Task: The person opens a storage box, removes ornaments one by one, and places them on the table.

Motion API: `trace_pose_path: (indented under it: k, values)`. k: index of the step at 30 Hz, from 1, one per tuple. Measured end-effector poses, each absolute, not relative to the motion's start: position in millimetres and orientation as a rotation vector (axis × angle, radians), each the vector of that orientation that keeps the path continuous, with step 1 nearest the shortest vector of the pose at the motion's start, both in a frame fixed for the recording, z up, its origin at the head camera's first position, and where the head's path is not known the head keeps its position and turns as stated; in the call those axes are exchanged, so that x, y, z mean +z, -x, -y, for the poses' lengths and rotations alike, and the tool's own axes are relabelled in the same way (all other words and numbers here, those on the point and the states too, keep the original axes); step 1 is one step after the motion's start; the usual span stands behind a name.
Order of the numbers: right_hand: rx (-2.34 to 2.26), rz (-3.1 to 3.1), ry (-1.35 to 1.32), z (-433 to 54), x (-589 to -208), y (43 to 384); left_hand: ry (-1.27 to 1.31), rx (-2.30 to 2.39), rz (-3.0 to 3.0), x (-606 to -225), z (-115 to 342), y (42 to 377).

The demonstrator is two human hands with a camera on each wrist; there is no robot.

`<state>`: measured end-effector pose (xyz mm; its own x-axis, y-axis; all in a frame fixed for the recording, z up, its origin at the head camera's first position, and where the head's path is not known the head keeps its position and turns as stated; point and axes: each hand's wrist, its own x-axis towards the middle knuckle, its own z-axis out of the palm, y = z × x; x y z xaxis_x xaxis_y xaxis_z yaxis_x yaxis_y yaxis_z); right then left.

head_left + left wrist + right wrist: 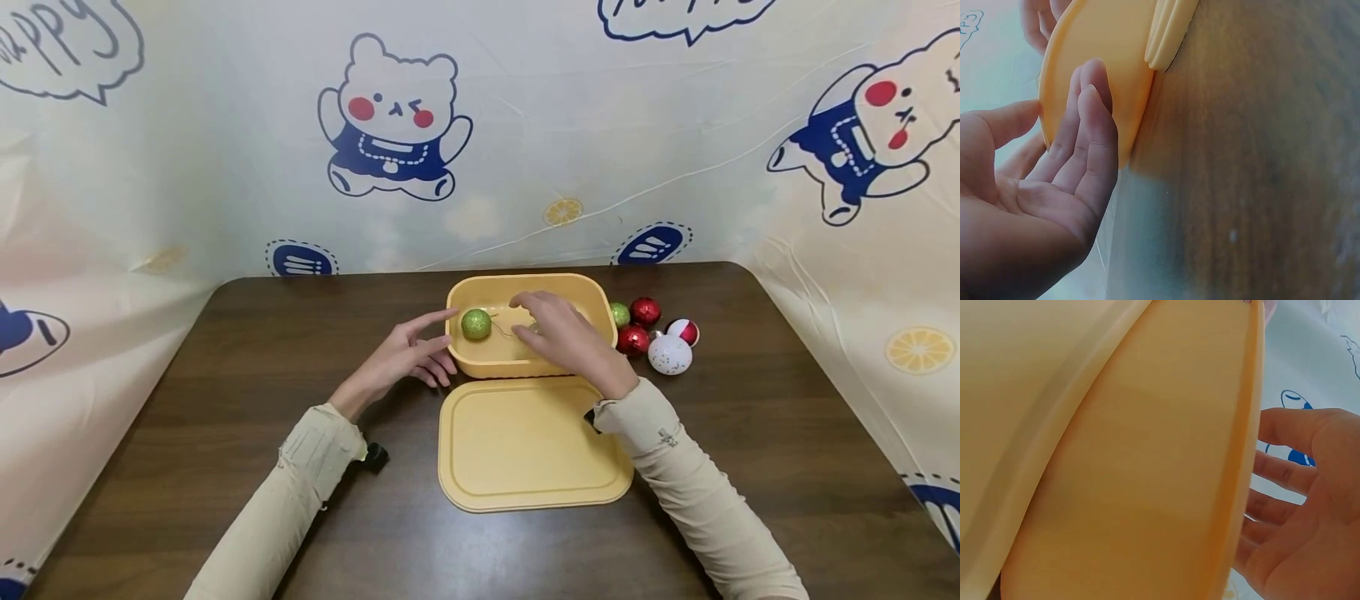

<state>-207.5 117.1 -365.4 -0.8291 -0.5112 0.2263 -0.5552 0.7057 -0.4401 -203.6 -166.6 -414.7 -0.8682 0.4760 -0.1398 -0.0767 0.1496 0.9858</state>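
Note:
A yellow rectangular box [536,368] stands uncovered near the far side of the table, with a green glitter bauble [476,324] and a thin string inside at its left. My left hand [397,358] is at the box's left end; in the left wrist view the thumb touches the rim and the other fingers extend loosely alongside the wall. My right hand [564,335] reaches over the right half of the box, fingers spread and bent downward. Something small and greenish shows faintly beneath that palm, mostly hidden. In the right wrist view the box wall covers its fingertips.
A flat yellow lid [525,446] lies in front of the box. Right of the box are two red baubles [646,311], a green bauble [619,314], a speckled white bauble [670,354] and a red-and-white bauble [684,332]. A printed curtain [510,167] hangs behind the dark wooden table [285,358].

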Motion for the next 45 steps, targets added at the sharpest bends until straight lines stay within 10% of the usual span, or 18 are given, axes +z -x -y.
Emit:
trace_pose_path:
  k: [45]
  values:
    - [0.95,2.878,-0.943,-66,-394,227,-0.378,1.742,-2.036,-415,167,204]
